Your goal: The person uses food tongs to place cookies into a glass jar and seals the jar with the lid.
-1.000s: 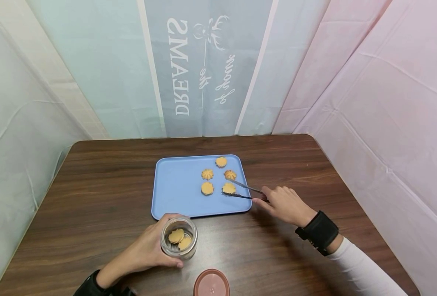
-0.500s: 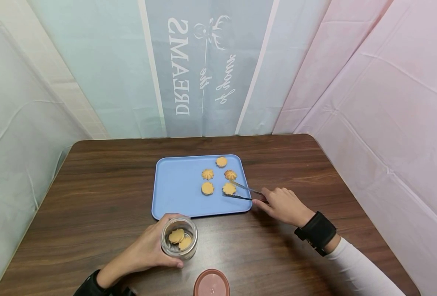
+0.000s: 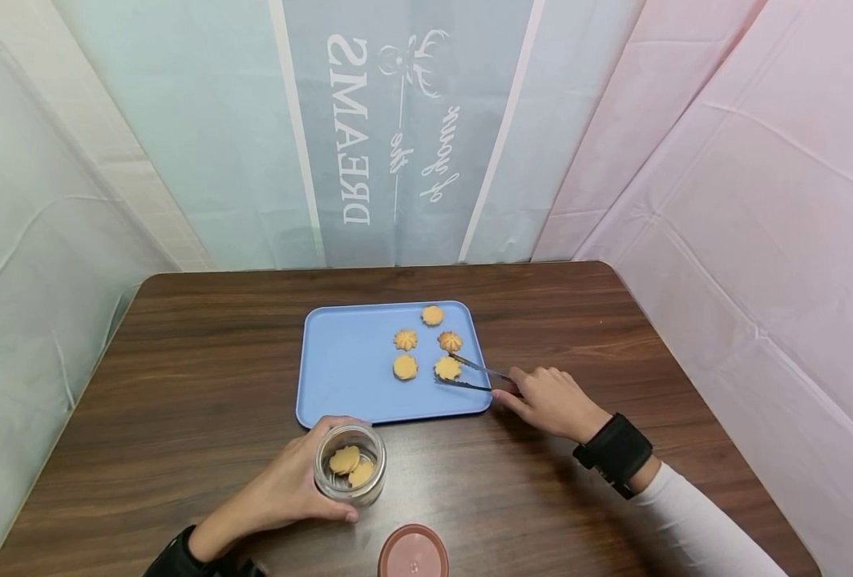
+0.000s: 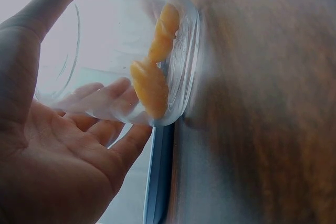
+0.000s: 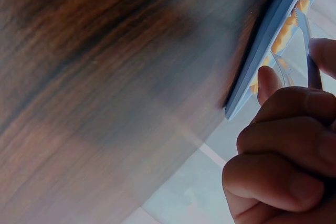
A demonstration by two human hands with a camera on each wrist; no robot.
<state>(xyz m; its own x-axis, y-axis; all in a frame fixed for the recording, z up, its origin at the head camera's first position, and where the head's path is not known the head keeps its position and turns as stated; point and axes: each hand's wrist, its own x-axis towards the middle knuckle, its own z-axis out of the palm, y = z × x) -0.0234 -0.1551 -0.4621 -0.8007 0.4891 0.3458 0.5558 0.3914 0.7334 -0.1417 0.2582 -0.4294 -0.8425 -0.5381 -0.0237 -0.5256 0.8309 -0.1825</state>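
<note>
The left hand [image 3: 298,484] is holding the glass jar [image 3: 369,492]; through its wall, the left wrist view is showing jar cookies [image 4: 152,90] near the base. On the blue tray [image 3: 347,361], one cookie [image 3: 446,368] is lying between the tongs' [image 3: 470,385] arms. The right hand [image 3: 556,403] is gripping these; only the right wrist view is showing its curled fingers [image 5: 283,140].

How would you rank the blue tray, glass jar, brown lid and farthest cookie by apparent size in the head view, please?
1. Blue tray
2. Glass jar and brown lid, unranked: similar widths, and the picture's edge cuts off the lid
3. Farthest cookie
</note>
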